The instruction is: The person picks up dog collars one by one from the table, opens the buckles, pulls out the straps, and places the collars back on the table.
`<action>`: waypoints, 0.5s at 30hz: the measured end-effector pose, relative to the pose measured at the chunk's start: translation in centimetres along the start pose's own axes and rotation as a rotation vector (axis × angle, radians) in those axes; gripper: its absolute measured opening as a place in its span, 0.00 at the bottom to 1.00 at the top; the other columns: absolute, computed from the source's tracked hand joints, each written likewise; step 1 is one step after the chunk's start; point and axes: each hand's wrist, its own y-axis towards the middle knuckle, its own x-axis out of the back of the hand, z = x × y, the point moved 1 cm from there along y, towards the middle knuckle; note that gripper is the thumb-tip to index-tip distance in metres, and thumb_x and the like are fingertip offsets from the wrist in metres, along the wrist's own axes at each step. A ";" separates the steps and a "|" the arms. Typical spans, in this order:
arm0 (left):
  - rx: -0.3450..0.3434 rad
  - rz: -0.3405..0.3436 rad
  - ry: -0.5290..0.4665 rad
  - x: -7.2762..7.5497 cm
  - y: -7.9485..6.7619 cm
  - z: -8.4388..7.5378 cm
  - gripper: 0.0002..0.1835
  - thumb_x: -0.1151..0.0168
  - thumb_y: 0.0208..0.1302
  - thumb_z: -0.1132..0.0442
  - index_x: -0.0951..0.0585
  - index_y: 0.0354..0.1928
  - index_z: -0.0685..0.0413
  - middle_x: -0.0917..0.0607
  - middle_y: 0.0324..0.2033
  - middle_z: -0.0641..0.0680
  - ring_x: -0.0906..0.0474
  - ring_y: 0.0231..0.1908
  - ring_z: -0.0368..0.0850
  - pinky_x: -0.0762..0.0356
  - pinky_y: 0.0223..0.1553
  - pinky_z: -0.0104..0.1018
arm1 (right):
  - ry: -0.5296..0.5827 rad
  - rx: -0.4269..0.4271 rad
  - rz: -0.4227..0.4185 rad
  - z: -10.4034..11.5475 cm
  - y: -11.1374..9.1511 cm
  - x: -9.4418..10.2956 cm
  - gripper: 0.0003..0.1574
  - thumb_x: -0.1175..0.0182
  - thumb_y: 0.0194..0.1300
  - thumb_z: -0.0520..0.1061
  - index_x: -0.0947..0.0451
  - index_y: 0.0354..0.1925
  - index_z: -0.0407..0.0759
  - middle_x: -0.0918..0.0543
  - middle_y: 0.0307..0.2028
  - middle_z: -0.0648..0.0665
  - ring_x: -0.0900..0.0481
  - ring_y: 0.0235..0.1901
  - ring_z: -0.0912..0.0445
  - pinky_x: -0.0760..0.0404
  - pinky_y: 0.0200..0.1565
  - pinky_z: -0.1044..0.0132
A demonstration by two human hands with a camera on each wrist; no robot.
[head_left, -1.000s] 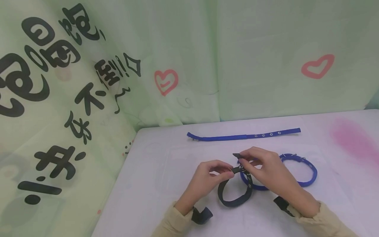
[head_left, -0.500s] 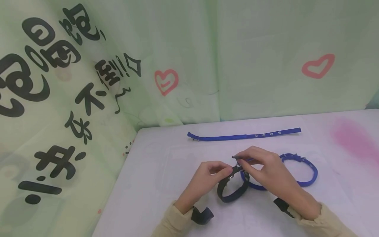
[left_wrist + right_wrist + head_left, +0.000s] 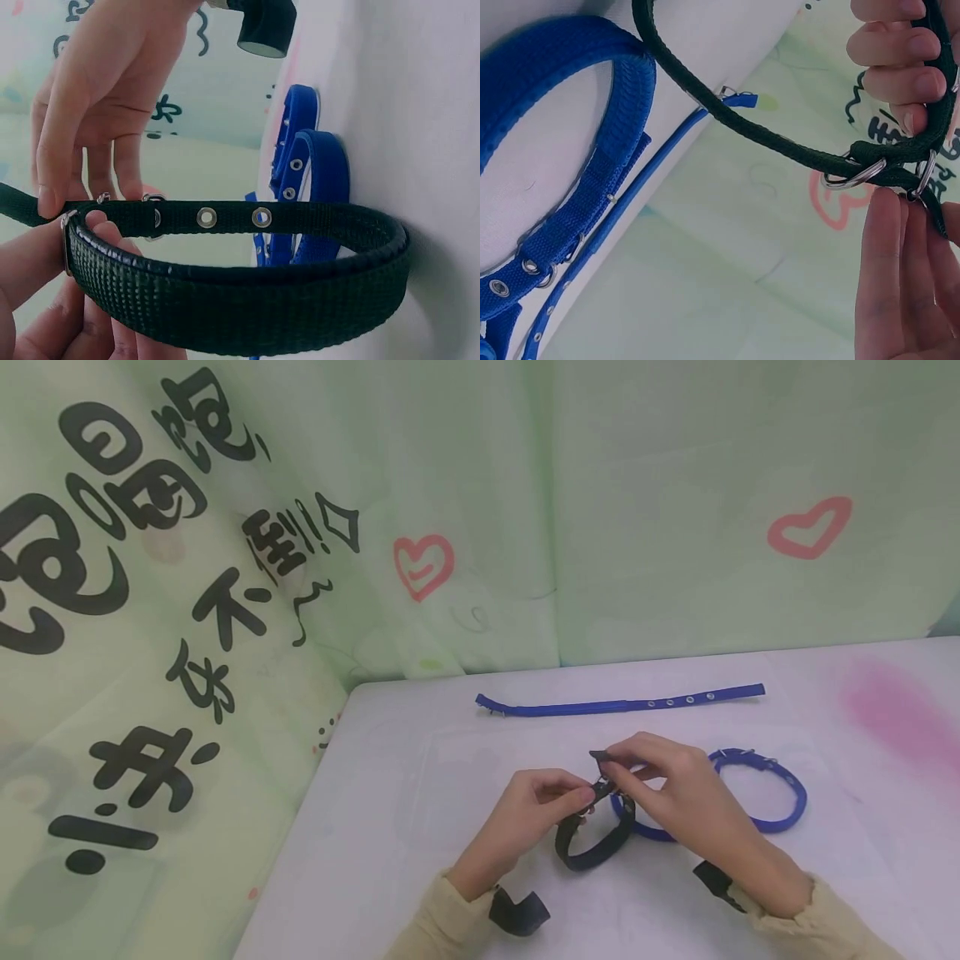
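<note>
Between my two hands hangs a black webbing collar [image 3: 596, 860], bent into a loop just above the table. My left hand [image 3: 521, 810] pinches it beside its metal buckle [image 3: 928, 176]. The strap's free tail [image 3: 600, 757] runs through the buckle, and my right hand [image 3: 667, 789] pinches it between thumb and fingertips. Metal eyelets [image 3: 206, 217] and a D-ring [image 3: 862, 174] show along the strap. Behind and beside my right hand, looped blue collars lie on the table; one blue collar [image 3: 797, 806] shows at the right, another blue loop [image 3: 651, 832] is partly hidden by that hand.
Farther back, a blue collar [image 3: 570, 710] lies straight across the white table [image 3: 390, 860]. A pale green curtain [image 3: 637, 527] with printed hearts and dark characters hangs behind and at the left. Black straps [image 3: 519, 914] sit at both wrists.
The black loop has risen slightly and tilted, looking smaller than a second ago. The right fingers and strap tail lifted a little, then came back down. The blue collars have not moved.
</note>
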 end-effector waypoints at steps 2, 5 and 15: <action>-0.001 -0.003 0.001 0.0 0.0 0.0 0.11 0.36 0.68 0.60 0.14 0.44 0.61 0.13 0.34 0.54 0.19 0.33 0.37 0.21 0.41 0.27 | -0.013 -0.021 0.003 -0.1 0.0 0.0 0.10 0.31 0.60 0.35 0.15 0.40 0.47 0.12 0.35 0.54 0.15 0.33 0.63 0.14 0.35 0.67; -0.003 -0.009 0.007 0.0 0.0 0.0 0.11 0.36 0.68 0.60 0.14 0.45 0.61 0.13 0.35 0.53 0.19 0.33 0.37 0.21 0.41 0.27 | -0.022 -0.058 0.014 -0.2 0.1 0.0 0.05 0.32 0.63 0.38 0.16 0.38 0.47 0.12 0.33 0.53 0.15 0.32 0.61 0.14 0.35 0.66; -0.003 -0.011 0.039 0.1 0.1 0.1 0.12 0.37 0.69 0.60 0.15 0.47 0.61 0.12 0.37 0.52 0.18 0.34 0.35 0.20 0.43 0.28 | 0.022 -0.153 0.043 -0.3 0.0 0.5 0.02 0.36 0.68 0.43 0.16 0.36 0.47 0.13 0.32 0.54 0.14 0.32 0.61 0.15 0.36 0.68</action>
